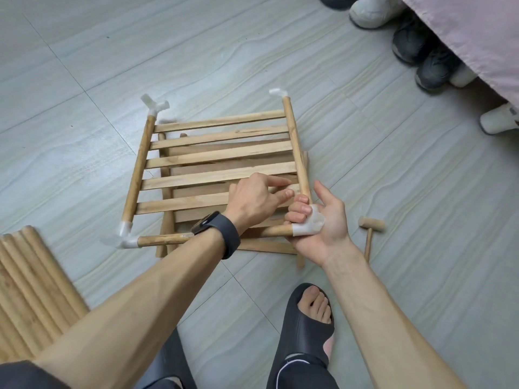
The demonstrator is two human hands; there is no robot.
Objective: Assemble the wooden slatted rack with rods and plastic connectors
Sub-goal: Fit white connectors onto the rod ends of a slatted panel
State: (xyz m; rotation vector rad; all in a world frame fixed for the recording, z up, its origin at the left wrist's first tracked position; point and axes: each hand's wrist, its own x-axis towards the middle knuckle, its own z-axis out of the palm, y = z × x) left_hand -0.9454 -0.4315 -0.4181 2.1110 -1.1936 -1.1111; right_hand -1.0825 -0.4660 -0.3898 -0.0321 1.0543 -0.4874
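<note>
Two hands on pale wooden slatted rack (pixel 219 155), seemingly light, stiff: right hand (pixel 330 230) clamps translucent plastic connector (pixel 307 227) at 5 o'clock, left hand (pixel 252 200) rests straight-fingered on it; grip rods (pixel 137 169)

Home: tiled floor (pixel 84 66), shoes (pixel 421 51) under bedcover (pixel 477 32).

The side rod (pixel 295 147) rising from the corner connector (pixel 309 225) stands between the fingers of your left hand (pixel 252 197) and those of your right hand (pixel 323 223). Below your left fingers the slats (pixel 213 161) leave only narrow gaps. Right of your right fingers a wooden mallet (pixel 370 228) lies on open tile.
</note>
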